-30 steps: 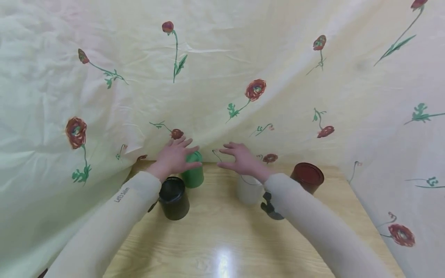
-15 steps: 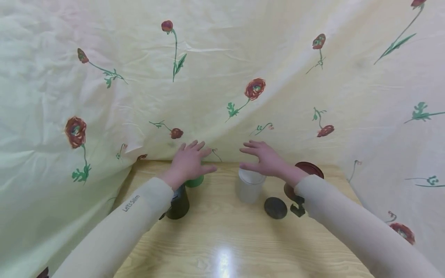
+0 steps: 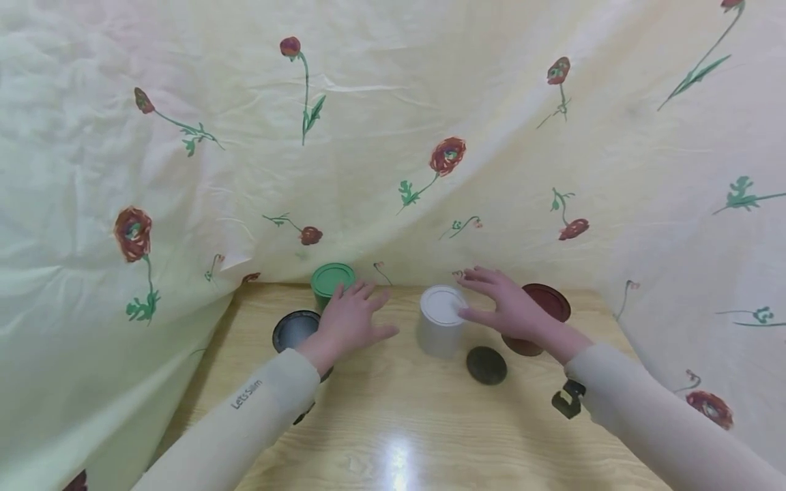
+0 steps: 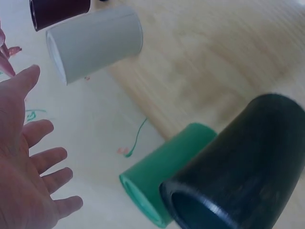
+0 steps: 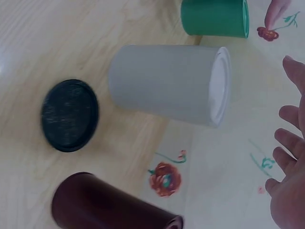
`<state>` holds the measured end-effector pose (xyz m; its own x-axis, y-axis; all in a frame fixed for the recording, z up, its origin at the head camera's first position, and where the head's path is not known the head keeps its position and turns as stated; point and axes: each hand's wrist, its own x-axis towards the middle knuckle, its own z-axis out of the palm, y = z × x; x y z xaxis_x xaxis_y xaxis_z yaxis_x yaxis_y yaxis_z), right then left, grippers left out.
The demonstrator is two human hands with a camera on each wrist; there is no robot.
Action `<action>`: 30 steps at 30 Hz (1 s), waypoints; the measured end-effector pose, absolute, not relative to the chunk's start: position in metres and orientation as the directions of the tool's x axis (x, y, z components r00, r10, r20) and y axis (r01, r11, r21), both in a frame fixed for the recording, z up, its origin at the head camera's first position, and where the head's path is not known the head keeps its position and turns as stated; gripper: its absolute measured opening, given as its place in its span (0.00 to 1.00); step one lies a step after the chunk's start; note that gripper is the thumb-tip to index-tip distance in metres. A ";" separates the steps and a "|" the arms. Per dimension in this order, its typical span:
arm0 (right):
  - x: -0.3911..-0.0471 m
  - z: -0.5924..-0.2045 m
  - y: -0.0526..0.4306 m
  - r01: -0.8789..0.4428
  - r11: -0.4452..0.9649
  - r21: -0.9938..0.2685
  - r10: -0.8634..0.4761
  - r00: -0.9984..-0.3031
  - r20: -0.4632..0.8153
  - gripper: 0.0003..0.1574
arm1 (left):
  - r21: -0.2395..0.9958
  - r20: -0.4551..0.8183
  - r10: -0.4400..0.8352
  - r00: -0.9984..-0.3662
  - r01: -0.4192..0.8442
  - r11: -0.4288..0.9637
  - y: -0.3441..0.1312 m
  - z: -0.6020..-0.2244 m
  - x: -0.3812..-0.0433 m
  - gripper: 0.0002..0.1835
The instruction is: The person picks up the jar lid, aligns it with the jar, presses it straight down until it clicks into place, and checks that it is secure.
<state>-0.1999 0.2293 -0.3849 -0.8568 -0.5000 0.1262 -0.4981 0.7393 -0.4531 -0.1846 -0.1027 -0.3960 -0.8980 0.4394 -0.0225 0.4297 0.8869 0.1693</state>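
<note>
My left hand (image 3: 351,319) hovers above the table with fingers spread, holding nothing. It is nearest the black canister (image 4: 243,162) and the green canister (image 3: 332,278), whose green lid is on. Part of the black canister's side is behind the hand in the head view. My right hand (image 3: 508,308), fingers also extended and free of any object, hangs between the white canister (image 3: 441,331) and the dark red canister (image 3: 546,302). The white canister wears a white lid. Flat on the wood lies a round black lid (image 5: 70,115), in front of the white and red canisters.
The canisters stand upright on a light wooden table (image 3: 393,423), toward its back edge. A pale cloth with printed red flowers (image 3: 447,155) hangs behind the table and along both sides. A band with a black clip (image 3: 568,399) sits at the right wrist.
Both hands have moved to the right and back toward the body, fingers still spread. The green canister's lid and the white canister's top have come into fuller view. The canisters stay put.
</note>
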 end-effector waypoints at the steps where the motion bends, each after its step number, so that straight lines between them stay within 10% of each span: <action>1: -0.197 -0.387 0.232 -0.497 0.741 -0.450 -0.496 -0.858 0.131 0.42 | 0.175 -0.010 0.443 -0.897 0.434 0.884 -0.102 -0.399 -0.183 0.40; 30: -0.119 -0.475 0.296 -0.469 0.768 -0.437 -0.427 -0.883 0.196 0.39 | 0.241 -0.008 0.425 -0.905 0.411 0.879 -0.047 -0.493 -0.120 0.40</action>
<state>-0.1194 0.2961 -0.4753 -0.8825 -0.4272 0.1965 -0.4689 0.7678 -0.4366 -0.1203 -0.0473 -0.4926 -0.9051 0.4252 -0.0077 0.4110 0.8793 0.2405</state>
